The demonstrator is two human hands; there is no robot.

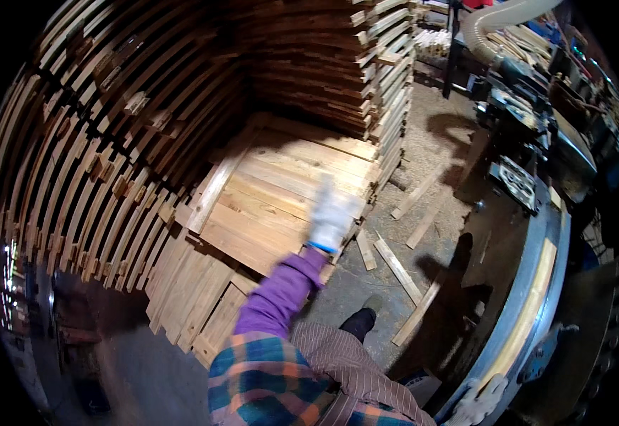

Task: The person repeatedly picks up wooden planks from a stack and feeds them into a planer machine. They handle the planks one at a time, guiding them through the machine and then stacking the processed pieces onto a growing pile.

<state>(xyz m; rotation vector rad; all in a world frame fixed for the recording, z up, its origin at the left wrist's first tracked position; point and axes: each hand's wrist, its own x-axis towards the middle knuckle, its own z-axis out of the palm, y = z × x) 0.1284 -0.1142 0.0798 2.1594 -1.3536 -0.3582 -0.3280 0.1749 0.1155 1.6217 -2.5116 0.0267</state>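
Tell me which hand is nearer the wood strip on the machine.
Right. The right hand is by the near end of the strip; the left hand is well away, over the stacked boards.

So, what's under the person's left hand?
Pale wooden planks laid side by side show around the blurred, gloved left hand. The patch directly beneath is covered, and the blur hides whether the hand touches the wood.

stacked pale boards (260,199); long flat strip (530,307)
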